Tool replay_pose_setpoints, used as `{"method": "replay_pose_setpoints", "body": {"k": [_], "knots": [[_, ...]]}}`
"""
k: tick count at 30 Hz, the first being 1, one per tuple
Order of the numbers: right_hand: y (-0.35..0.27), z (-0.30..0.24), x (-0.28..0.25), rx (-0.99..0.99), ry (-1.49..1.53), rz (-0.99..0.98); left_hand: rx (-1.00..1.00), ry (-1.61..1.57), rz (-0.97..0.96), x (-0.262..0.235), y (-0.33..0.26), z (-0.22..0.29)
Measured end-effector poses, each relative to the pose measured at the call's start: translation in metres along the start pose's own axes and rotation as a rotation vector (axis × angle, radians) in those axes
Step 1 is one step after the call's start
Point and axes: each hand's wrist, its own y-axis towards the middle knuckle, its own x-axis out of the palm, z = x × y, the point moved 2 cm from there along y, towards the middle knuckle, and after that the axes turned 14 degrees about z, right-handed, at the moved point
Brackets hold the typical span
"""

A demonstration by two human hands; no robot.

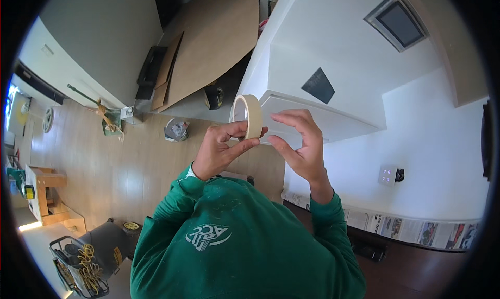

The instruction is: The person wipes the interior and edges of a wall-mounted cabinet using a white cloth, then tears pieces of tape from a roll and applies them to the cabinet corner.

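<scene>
A roll of cream masking tape (pixel 254 117) stands on edge in front of my chest, held by my left hand (pixel 221 145). My left thumb presses the roll's lower outer side while fingers pass through its core. Just to the right, my right hand (pixel 303 143) is raised with thumb and fingers curved apart. No object shows between those fingers, and a small gap separates them from the tape. Both forearms are in green sleeves.
A white wall with a switch plate (pixel 388 175) rises at right, above newspaper sheets (pixel 396 227) along a dark surface. Large brown boards (pixel 213 44) lie ahead. A bag-lined bin (pixel 176 130) stands on the wood floor; a black machine with yellow cord (pixel 89 268) is lower left.
</scene>
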Motion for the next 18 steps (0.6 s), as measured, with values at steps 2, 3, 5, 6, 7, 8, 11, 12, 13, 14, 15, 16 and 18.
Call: {"method": "replay_pose_setpoints", "body": {"k": [2,3,5,6,7,8,11,12,13,14,15,16,18], "knots": [[0.001,-0.003,-0.003,0.016,-0.004,0.001,0.008,0.035,-0.012,0.006,-0.001,0.002],[0.0,-0.005,-0.004,0.005,-0.013,0.009,0.024,0.042,-0.004,0.008,-0.002,0.001],[-0.002,-0.006,-0.006,-0.018,-0.033,0.02,0.054,0.053,0.015,0.013,-0.003,-0.003],[-0.003,-0.007,-0.005,-0.044,-0.061,0.024,0.077,0.08,0.02,0.014,-0.004,-0.005],[-0.004,-0.007,-0.003,-0.07,-0.087,0.027,0.099,0.109,0.027,0.015,-0.005,-0.008],[-0.005,-0.006,-0.001,-0.096,-0.112,0.029,0.121,0.139,0.034,0.015,-0.005,-0.011],[-0.014,0.004,0.006,-0.15,-0.139,0.07,0.212,0.264,0.063,0.017,-0.005,-0.011],[-0.016,0.004,0.007,-0.133,-0.149,0.072,0.229,0.297,0.074,0.018,-0.005,-0.01],[-0.018,0.005,0.007,-0.118,-0.155,0.069,0.245,0.331,0.09,0.019,-0.007,-0.008],[-0.02,0.005,0.007,-0.103,-0.163,0.068,0.26,0.365,0.106,0.019,-0.007,-0.008],[-0.018,0.005,0.007,-0.053,-0.148,0.058,0.285,0.389,0.108,0.018,-0.008,-0.008],[-0.017,0.004,0.006,0.0,-0.135,0.05,0.307,0.411,0.106,0.018,-0.008,-0.01],[-0.016,0.006,0.005,0.059,-0.118,0.035,0.315,0.45,0.102,0.018,-0.009,-0.009]]}}
